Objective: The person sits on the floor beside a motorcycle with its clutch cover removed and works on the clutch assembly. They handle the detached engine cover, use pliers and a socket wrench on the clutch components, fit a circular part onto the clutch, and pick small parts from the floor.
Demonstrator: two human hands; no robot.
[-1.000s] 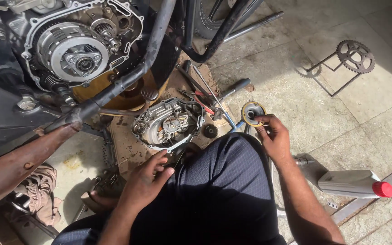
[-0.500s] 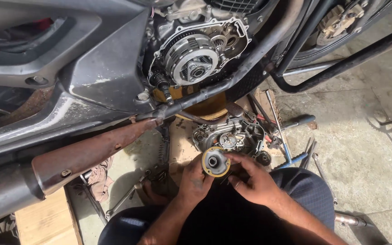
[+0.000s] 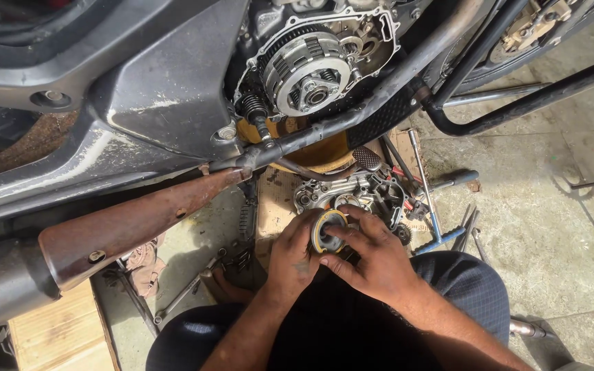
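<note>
Both my hands hold a small round metal part (image 3: 326,232) with a brass-coloured ring, just above my knees. My left hand (image 3: 294,255) grips it from the left side. My right hand (image 3: 372,255) covers it from the right, fingers pressed on its face. Beyond it, the removed engine cover (image 3: 352,194) lies on the floor, inner side up. Higher up, the motorcycle's exposed clutch assembly (image 3: 309,71) shows in the open engine case.
A rusty exhaust pipe (image 3: 139,218) runs across at the left. Several long tools, one a blue-handled wrench (image 3: 441,233), lie on the concrete floor at the right. A wooden block (image 3: 56,333) sits at the lower left. The black frame tubes (image 3: 517,103) cross at the upper right.
My right hand brought the round part from the floor at the right in front of me, and my left hand joined on it. My view swung toward the engine and closer.
</note>
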